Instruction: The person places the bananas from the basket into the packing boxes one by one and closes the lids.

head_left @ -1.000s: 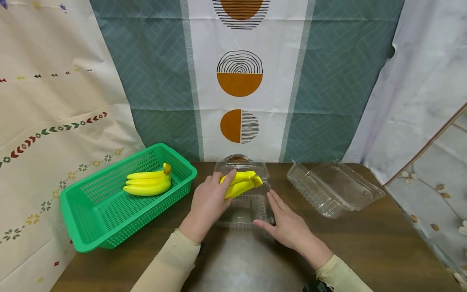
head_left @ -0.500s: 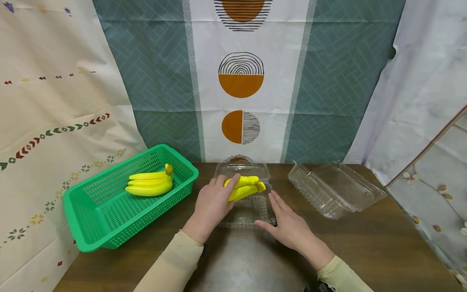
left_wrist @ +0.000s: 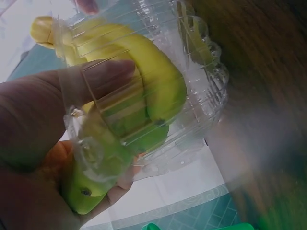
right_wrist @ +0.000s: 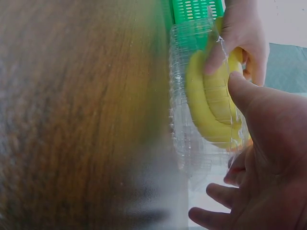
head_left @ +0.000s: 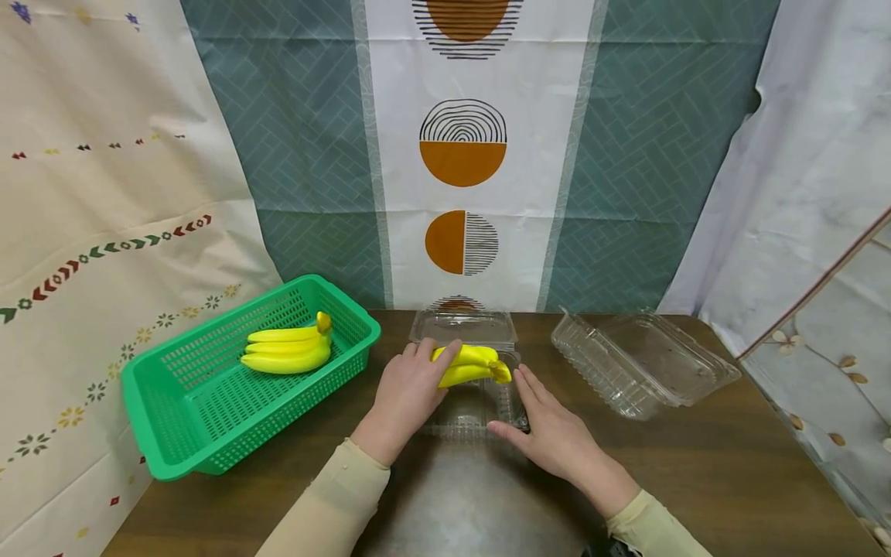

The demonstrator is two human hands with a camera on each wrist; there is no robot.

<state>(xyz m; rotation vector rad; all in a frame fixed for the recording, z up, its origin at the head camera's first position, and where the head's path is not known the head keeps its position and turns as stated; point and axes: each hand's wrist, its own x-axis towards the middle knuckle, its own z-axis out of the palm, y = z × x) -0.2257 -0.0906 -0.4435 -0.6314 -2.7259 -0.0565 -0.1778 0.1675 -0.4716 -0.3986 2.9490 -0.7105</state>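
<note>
My left hand [head_left: 407, 394] grips a bunch of yellow bananas [head_left: 473, 365], thumb on the near side, stem end pointing right. The bunch is over a clear plastic clamshell container [head_left: 455, 429], its lid [head_left: 465, 329] folded back behind. In the left wrist view, greenish banana tips show through the container's ribbed wall [left_wrist: 206, 79], and the thumb is seen through that wall. My right hand [head_left: 553, 433] lies along the container's right side, fingers extended and thumb at the front corner. The right wrist view shows the bananas [right_wrist: 201, 108] behind the clear side [right_wrist: 180, 72].
To the left stands a green plastic basket [head_left: 230, 449] with another banana bunch [head_left: 287, 354] in it. A second clear clamshell [head_left: 612, 371] sits open at the right on the brown wooden table [head_left: 668, 480]. Patterned cloths [head_left: 306, 139] hang behind and at the sides.
My left hand has lowered the bananas slightly toward the container and shifted a little right. The stem end tips further down. My right hand stays at the container's side.
</note>
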